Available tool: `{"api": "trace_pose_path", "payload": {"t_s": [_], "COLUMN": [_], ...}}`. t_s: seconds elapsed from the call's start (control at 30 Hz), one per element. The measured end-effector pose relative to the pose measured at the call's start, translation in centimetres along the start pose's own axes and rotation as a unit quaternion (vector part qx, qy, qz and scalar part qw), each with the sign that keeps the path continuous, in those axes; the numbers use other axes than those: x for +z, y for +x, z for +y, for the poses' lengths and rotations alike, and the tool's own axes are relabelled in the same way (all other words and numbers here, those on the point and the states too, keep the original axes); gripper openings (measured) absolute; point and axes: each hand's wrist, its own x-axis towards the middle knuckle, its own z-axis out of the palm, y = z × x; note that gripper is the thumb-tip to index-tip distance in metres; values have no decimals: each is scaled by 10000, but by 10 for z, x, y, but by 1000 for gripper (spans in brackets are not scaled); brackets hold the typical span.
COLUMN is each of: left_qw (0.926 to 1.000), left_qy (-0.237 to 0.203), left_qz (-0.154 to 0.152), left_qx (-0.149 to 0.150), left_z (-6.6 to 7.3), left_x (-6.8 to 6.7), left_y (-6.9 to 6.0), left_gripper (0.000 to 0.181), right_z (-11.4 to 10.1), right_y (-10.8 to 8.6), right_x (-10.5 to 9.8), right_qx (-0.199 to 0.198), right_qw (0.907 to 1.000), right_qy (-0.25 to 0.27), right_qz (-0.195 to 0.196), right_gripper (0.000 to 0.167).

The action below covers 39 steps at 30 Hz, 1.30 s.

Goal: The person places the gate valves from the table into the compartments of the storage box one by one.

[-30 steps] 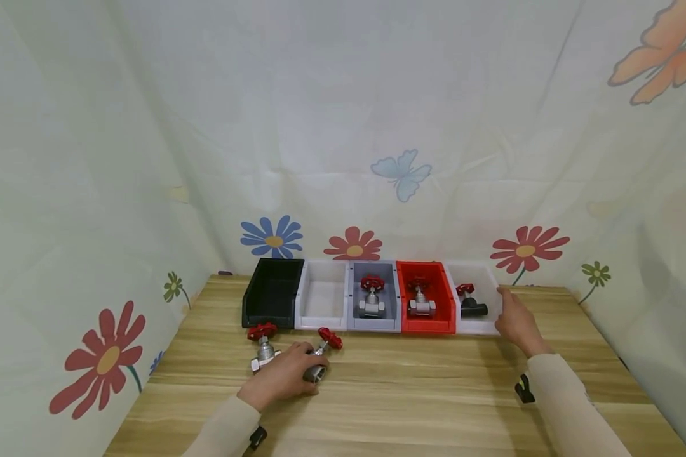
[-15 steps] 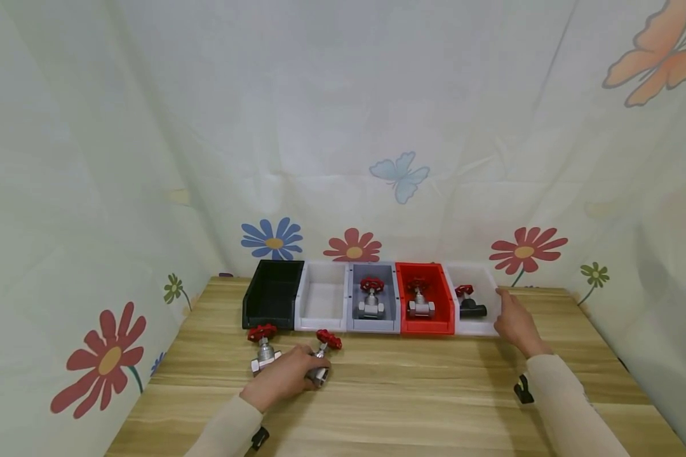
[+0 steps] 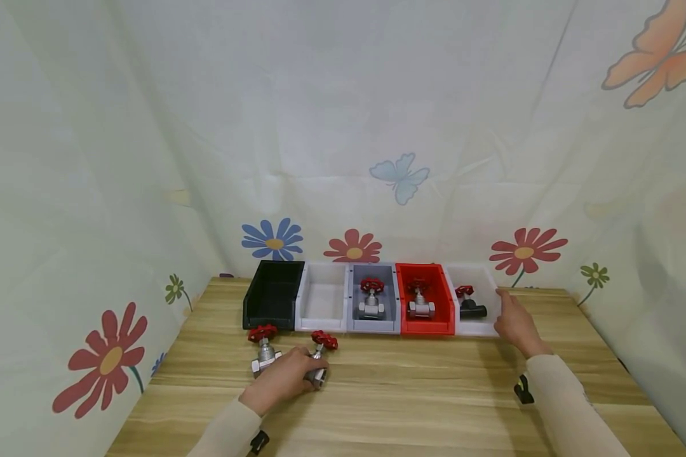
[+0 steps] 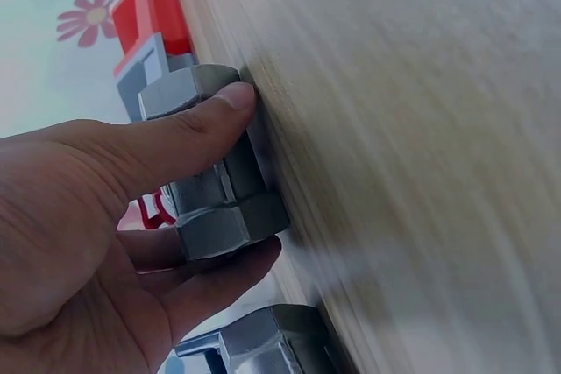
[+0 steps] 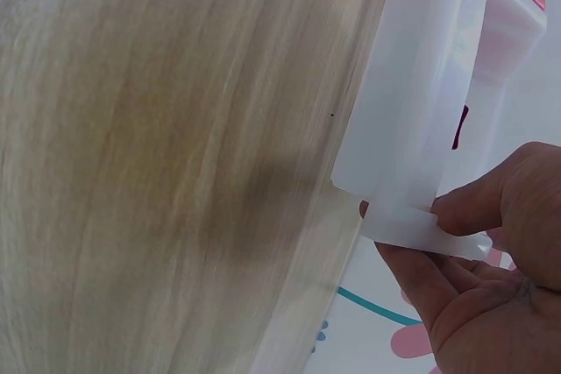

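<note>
Clamped between thumb and fingers of my left hand (image 3: 286, 379): red-handwheeled silver metal valve (image 4: 232, 183), at the wood-grain tabletop (image 3: 411, 400); my right hand (image 3: 517, 325) pinches the rightmost white plastic bin (image 5: 399, 85) by its wall

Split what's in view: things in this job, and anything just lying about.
In the job, it seems:
valve gripped by the left hand
second valve beside it
row of five bins
right-end bin held by the right hand
valves in three bins

Just surroundings, it seems:
floral cloth backdrop
wooden tabletop
</note>
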Motion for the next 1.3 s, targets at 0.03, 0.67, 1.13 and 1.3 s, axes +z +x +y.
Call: {"api": "trace_pose_path", "payload": {"t_s": [0.03, 0.67, 1.13, 1.3], "left_qw": [10000, 9986, 9948, 9943], "left_qy": [31, -225, -671, -554], "left_qz": [36, 210, 368, 482], "left_qx": [7, -423, -672, -771], "left_z": [0, 6, 7, 8], "left_x": [0, -27, -45, -50], "left_y": [-1, 2, 5, 8], "left_gripper": [44, 48, 46, 45], "right_z": [0, 3, 3, 3], "right_y": [0, -4, -3, -5], "right_x": [0, 1, 1, 1], "right_qx": [12, -38, -406, -490], "right_qw": [10000, 10000, 9990, 9986], "right_qy": [17, -1, -62, -74], "right_qz": [-19, 0, 172, 207], "right_gripper": [66, 66, 64, 64]}}
